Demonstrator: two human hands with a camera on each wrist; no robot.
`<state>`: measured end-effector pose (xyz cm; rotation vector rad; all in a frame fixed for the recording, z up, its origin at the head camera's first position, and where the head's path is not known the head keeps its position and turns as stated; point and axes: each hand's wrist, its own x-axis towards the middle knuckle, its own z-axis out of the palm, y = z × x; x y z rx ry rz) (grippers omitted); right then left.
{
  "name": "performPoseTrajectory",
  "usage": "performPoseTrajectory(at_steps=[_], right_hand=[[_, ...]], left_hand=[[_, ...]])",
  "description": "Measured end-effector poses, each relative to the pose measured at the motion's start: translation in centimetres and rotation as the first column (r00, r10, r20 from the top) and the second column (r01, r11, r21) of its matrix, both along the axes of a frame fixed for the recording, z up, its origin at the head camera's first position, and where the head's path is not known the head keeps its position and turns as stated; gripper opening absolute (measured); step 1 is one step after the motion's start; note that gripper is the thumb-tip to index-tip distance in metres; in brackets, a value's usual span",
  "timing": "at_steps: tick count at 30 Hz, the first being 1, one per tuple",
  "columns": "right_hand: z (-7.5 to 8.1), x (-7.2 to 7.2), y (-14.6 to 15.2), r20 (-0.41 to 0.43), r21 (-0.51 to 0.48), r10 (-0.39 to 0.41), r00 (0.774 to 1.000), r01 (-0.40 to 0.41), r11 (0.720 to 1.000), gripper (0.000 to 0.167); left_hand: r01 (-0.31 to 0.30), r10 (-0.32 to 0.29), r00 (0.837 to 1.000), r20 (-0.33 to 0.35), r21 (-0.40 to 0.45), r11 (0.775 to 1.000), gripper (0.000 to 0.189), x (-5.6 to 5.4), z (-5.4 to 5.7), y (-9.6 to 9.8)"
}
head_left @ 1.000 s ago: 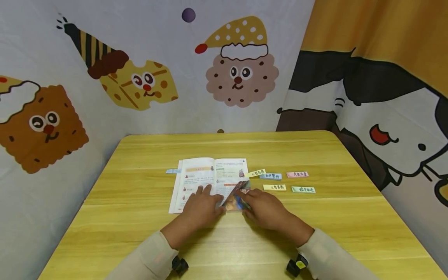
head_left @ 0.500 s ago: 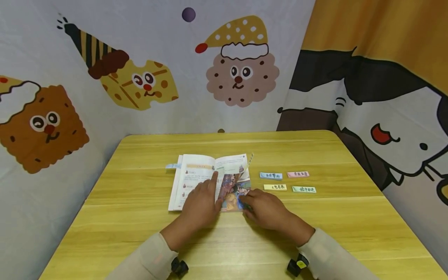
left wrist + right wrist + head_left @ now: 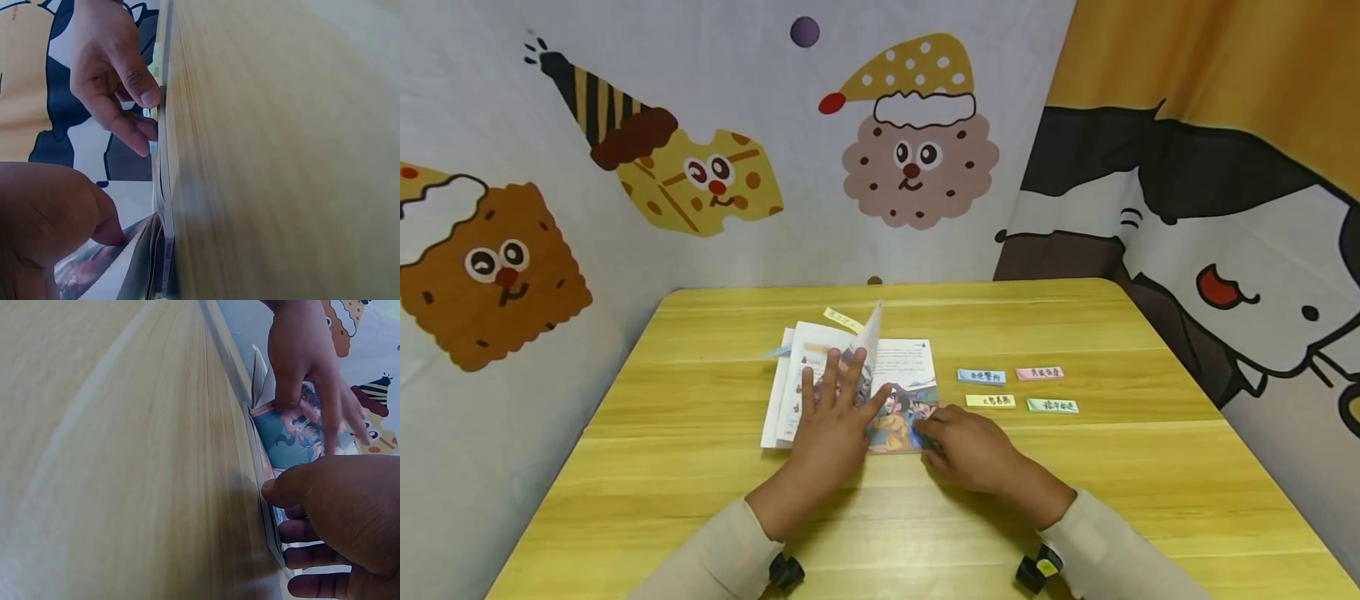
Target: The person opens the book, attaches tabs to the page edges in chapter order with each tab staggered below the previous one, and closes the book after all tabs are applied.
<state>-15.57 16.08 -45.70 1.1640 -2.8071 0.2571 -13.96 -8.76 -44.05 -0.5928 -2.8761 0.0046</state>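
An open book (image 3: 901,357) lies on the table, with printed text and a coloured picture on its right page. My left hand (image 3: 831,429) spreads its fingers over the left side, on a page (image 3: 871,329) that stands half turned near the spine. A yellow tab (image 3: 842,321) sticks out from the top of that page, and a blue tab (image 3: 778,352) from the left edge. At the lower right corner my right hand (image 3: 966,442) holds the book, curved fingers on the picture. Its thumb (image 3: 284,487) lies at the book's near edge in the right wrist view.
Right of the book lie handwritten paper strips: blue (image 3: 981,377), pink (image 3: 1040,373), yellow (image 3: 990,402) and green (image 3: 1052,407). The wooden table (image 3: 662,500) meets a cartoon-printed curtain (image 3: 760,258) at its back edge.
The page with the yellow tab has swung up from the right toward the left, baring more of the picture. My left hand's fingers have spread; my right hand stays at the corner.
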Motion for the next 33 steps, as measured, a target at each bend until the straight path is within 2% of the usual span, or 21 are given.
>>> performPoseTrajectory(at_steps=[7, 10, 15, 21, 29, 33], right_hand=[[-0.1, 0.0, 0.1, 0.004, -0.001, -0.004, 1.000, 0.004, 1.000, 0.043], [-0.2, 0.0, 0.1, 0.003, 0.000, -0.004, 1.000, 0.004, 1.000, 0.043], [-0.1, 0.0, 0.2, 0.000, 0.004, -0.004, 1.000, 0.004, 1.000, 0.042], [0.1, 0.1, 0.1, 0.002, 0.008, -0.010, 1.000, 0.010, 1.000, 0.043], [0.1, 0.1, 0.0, 0.007, 0.009, -0.018, 1.000, 0.018, 1.000, 0.043], [0.0, 0.0, 0.1, 0.006, 0.009, -0.017, 1.000, 0.017, 1.000, 0.043]], left_hand=[[-0.054, 0.059, 0.995, 0.075, -0.067, 0.996, 0.044, 0.3, 0.3, 0.1], [-0.067, 0.075, 0.992, 0.103, -0.073, 0.995, 0.037, 0.4, 0.4, 0.1], [-0.063, 0.076, 0.986, 0.147, -0.086, 0.994, 0.037, 0.6, 0.4, 0.1], [-0.017, 0.025, 0.979, 0.202, -0.039, 0.999, 0.041, 0.6, -0.1, -0.1], [0.020, -0.021, 0.982, 0.186, 0.008, 1.000, 0.039, 0.4, -0.6, -0.3], [0.016, -0.026, 0.980, 0.198, 0.053, 0.998, 0.035, 0.3, -0.7, -0.3]])
